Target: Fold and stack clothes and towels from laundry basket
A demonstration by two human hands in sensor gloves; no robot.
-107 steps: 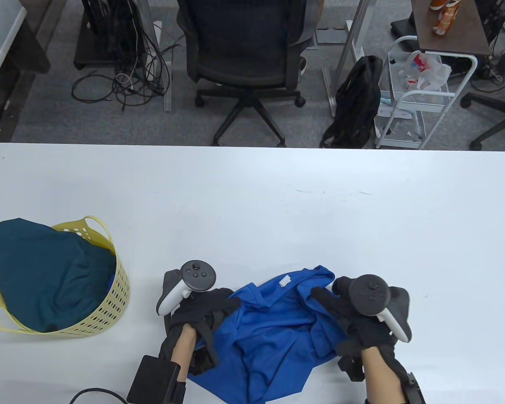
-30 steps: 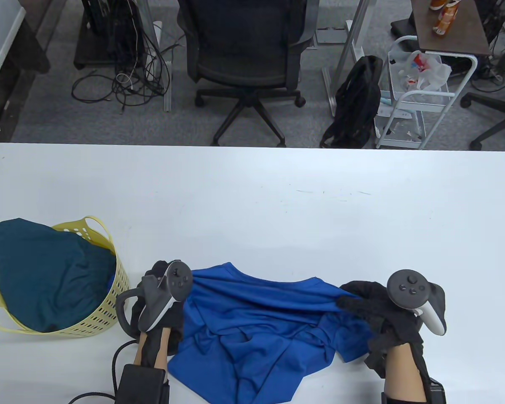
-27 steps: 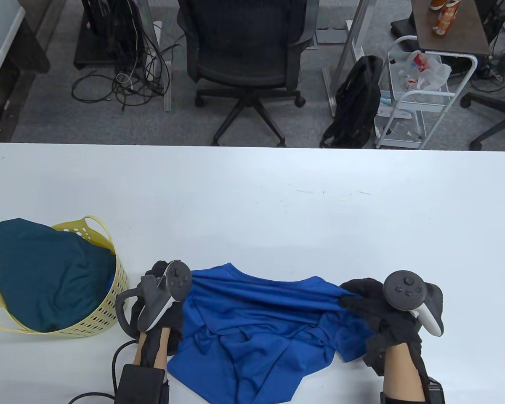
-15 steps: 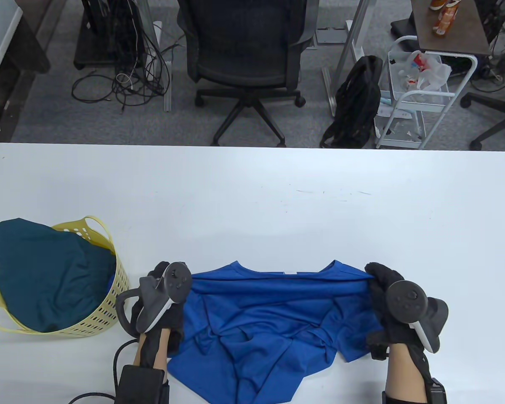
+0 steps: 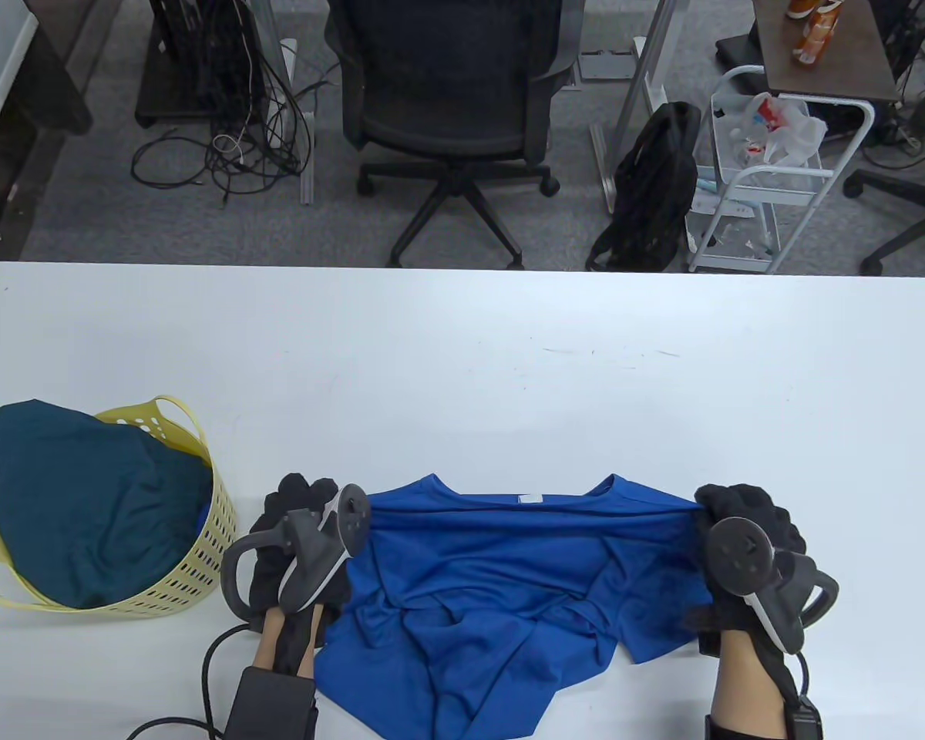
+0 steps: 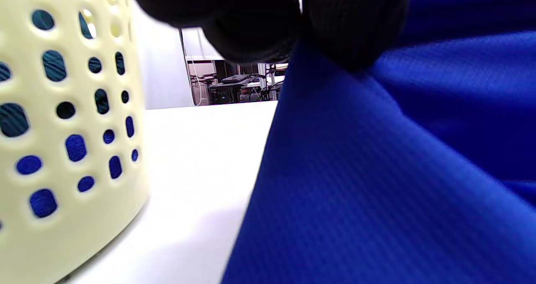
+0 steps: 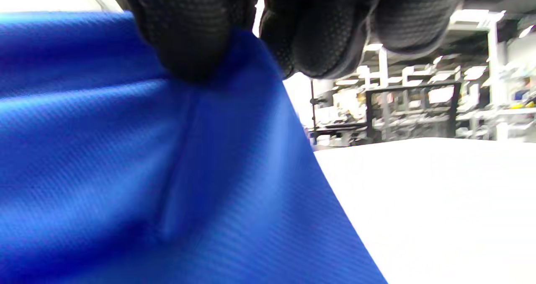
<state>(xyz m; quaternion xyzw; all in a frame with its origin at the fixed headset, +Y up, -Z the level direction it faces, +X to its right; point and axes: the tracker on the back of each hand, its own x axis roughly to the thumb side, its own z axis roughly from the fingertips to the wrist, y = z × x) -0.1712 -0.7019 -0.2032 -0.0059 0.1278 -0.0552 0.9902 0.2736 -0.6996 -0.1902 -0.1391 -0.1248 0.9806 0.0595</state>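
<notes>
Both hands, left hand (image 5: 297,543) and right hand (image 5: 744,559), pinch the blue T-shirt (image 5: 501,593) by its shoulders, right of the yellow laundry basket (image 5: 200,559).

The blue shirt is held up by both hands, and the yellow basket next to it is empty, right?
Not quite. Both hands, left hand and right hand, do hold the blue shirt, but the yellow basket is not empty: the table view shows a dark teal garment piled in it.
</notes>
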